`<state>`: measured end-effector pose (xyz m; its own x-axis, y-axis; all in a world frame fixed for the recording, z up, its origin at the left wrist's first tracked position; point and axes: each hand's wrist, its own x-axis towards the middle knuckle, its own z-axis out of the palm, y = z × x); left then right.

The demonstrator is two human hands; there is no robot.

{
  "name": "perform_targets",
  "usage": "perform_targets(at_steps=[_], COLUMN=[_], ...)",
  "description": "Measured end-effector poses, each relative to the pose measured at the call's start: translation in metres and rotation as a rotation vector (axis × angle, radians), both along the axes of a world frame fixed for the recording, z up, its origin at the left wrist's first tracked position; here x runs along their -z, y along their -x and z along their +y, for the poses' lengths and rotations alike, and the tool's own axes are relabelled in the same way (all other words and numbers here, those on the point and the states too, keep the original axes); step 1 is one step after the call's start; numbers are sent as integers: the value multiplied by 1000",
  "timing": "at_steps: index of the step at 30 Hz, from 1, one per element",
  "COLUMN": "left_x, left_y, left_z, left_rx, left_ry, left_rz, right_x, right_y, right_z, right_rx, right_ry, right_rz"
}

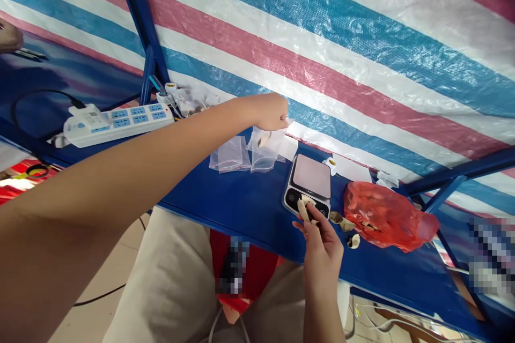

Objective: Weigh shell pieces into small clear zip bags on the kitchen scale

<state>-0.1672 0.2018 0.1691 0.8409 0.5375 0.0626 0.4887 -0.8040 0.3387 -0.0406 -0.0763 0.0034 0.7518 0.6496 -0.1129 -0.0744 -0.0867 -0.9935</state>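
Observation:
My left hand (272,111) is closed at the top of a clear plastic zip bag (270,153), its fingers at the bag's upper edge. A pale piece with a dark end (263,140) shows through the plastic. Beside it lie more flat clear bags (230,155). My right hand (324,249) pinches pale, dried-looking slices (303,209) with dark edges, just over the front panel of a small digital scale (311,178). Similar pieces (341,221) and a curled one (354,241) lie to the right, near a red plastic bag (386,220).
A white power strip (132,122) with a plug in it stands at the left of the blue table (233,206). Small rolls and paper (352,168) lie along the back, before a striped tarp (306,64). Blue frame bars (139,16) rise at left. Another person's hand (10,37) is at far left.

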Motion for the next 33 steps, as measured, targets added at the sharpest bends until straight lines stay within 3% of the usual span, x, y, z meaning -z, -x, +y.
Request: perform_targets(at_steps=[3, 7, 10, 13, 15, 19, 22, 24, 29, 33], left_x=[5, -1, -7, -2, 10, 50, 75, 82, 73, 66], left_y=[-11, -8, 13, 45, 64, 81, 84, 87, 98, 106], left_z=[0, 4, 13, 20, 20, 8, -4, -13, -35, -44], left_rx=[-17, -31, -77, -168, -236, -262, -256, -264, -247, -236], left_ry=[-33, -14, 40, 173, 303, 607, 720, 769, 802, 781], left_rz=[39, 24, -26, -130, -201, -375, -480, -533, -553, -517], right_x=[2, 2, 4, 4, 1, -1, 2, 5, 3, 0], right_y=[3, 8, 1, -6, -5, 2, 6, 8, 25, 34], right_z=[-5, -5, -7, -9, -8, 6, 25, 38, 61, 60], right_rx=[-9, -30, -87, -185, -241, -336, -417, -425, -394, -440], right_ry=[-7, -28, -9, 20, 7, -37, -5, 15, 44, 3], right_rz=[-22, -39, -36, -91, -143, -222, -270, -301, -292, -192])
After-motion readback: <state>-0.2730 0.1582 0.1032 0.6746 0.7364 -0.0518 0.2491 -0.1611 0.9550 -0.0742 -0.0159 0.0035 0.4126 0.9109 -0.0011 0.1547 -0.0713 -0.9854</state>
